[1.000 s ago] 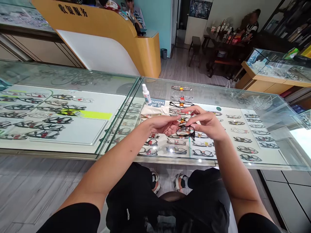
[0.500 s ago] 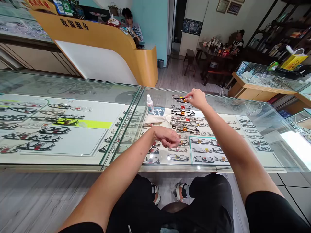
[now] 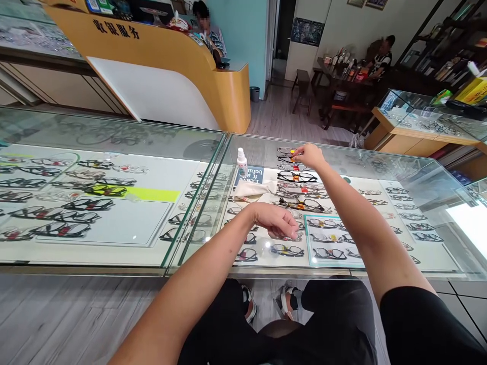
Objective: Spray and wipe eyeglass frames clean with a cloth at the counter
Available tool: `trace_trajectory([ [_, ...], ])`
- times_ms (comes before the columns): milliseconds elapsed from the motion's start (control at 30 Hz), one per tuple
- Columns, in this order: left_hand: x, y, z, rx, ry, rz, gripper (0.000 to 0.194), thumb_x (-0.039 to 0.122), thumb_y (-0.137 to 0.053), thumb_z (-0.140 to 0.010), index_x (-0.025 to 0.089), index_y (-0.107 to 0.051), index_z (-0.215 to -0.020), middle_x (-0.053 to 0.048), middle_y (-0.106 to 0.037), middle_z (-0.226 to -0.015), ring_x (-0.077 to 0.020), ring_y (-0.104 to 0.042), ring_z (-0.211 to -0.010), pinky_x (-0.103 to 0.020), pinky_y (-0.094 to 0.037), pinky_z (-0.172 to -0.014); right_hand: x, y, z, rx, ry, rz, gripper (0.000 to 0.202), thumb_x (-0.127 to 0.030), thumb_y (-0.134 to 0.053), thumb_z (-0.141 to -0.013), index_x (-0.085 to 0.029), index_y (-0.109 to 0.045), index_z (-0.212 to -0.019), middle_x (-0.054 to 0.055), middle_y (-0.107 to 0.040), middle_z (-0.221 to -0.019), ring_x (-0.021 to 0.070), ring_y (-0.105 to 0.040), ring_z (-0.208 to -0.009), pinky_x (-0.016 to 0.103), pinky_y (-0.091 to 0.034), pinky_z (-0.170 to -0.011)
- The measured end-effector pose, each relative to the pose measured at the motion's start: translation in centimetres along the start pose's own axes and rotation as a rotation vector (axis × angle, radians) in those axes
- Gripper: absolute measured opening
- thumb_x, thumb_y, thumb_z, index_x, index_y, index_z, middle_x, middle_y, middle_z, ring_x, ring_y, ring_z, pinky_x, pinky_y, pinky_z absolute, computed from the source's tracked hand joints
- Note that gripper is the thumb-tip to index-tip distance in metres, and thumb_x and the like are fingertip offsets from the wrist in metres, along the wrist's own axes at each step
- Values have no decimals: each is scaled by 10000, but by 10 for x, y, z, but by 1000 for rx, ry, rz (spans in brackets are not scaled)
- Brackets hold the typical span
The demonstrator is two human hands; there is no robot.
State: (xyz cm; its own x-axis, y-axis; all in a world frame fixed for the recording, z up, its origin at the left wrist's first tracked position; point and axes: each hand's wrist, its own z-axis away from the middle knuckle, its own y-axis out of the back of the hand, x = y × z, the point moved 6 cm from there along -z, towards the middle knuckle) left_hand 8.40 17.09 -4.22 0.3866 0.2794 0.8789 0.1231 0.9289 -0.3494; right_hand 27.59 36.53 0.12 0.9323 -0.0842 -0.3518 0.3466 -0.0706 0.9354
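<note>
The right hand reached toward the far edge of the glass case, finger and thumb drawn together at the right end of a pair of dark glasses; whether they gripped it or only touched it, I could not tell. This pair lay at the far end of a column, beyond a red-tagged pair and a black-rimmed pair, with an orange-tagged pair nearer the wearer. The left hand hung above the nearer frames, fingers curled in together, and hid some of them. To the left of the column a white spray bottle stood upright at a printed blue booklet, with a beige cloth just in front, all three clear of the right arm. The right forearm crossed the rows and covered part of a teal-edged panel bearing more frames. Beyond the case stood a wooden counter with a person behind it, a bin beside it, and, further right, a low bench near a dark table with another person at it
</note>
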Motion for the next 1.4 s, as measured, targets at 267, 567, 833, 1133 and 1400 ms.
trace_trajectory([
  [267,-1,1,0,-10,-9,-18,633,641,-905,-759,214,-472,-585,43,-296,-585,-98,-231,-513,-261,-165,-474,-2,16,-25,69,-85,91,228,-258,-734,-987,-218,-875,-1161,138,-811,-1156,278,-719,-1076,379,-536,-942],
  [567,-3,3,-1,-36,-8,23,610,577,-910,-791,210,-460,-603,57,-292,-585,-86,-242,-502,-247,-178,-457,-14,5,-49,-6,-83,218,196,-157,-808,-923,-209,-887,-1094,149,-817,-1182,289,-743,-1116,370,-552,-995],
  [833,-4,3,0,23,30,69,603,629,-875,-806,218,-469,-632,72,-260,-540,-71,-185,-443,-225,-139,-402,-20,35,-32,91,-71,234,252,-200,-748,-975,-237,-871,-1192,149,-811,-1208,281,-737,-1104,358,-543,-944],
  [1133,9,6,9,148,-41,128,495,612,-874,-812,210,-593,-750,86,-245,-534,-62,-131,-436,-177,-130,-368,-21,91,122,366,187,-101,251,-410,-750,-991,-265,-892,-1138,22,-688,-696,178,-545,-634,325,-373,-657],
  [1400,24,35,21,520,-317,340,277,428,-610,-1063,175,-642,-954,106,-224,-593,-58,-73,-440,-151,-98,-389,-23,63,225,541,433,-342,316,-440,-664,-1037,-242,-897,-1113,13,-658,-600,150,-446,-533,312,-372,-620],
])
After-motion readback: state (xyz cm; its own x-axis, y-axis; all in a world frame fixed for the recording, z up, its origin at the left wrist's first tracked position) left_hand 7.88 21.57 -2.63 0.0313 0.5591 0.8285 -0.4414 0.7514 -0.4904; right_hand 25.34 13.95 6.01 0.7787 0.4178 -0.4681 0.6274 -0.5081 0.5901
